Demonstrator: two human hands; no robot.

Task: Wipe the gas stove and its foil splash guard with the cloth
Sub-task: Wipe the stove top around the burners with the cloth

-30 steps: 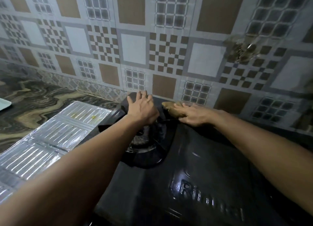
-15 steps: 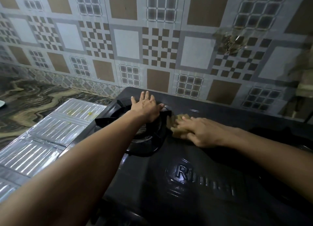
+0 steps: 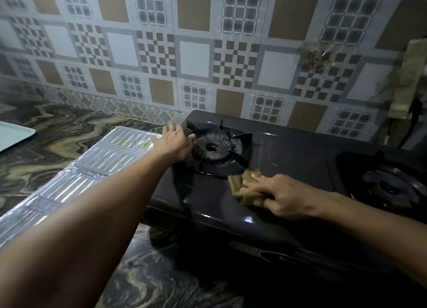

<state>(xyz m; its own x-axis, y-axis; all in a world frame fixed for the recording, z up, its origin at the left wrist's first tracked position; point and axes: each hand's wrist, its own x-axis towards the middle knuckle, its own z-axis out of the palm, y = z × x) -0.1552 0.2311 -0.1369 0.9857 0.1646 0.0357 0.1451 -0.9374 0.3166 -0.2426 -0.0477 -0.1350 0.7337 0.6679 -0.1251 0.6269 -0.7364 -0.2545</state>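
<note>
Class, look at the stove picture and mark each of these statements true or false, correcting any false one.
1. The right hand presses the cloth on the stove top. True.
2. The left hand holds the cloth. False: it rests open at the stove's left edge, beside the left burner.
3. The foil guard stands upright against the wall. False: it lies flat on the counter, left of the stove.
4. The foil guard shows yellowish spots near its far end. True.
5. A pot sits on the left burner. False: the burner is bare.
</note>
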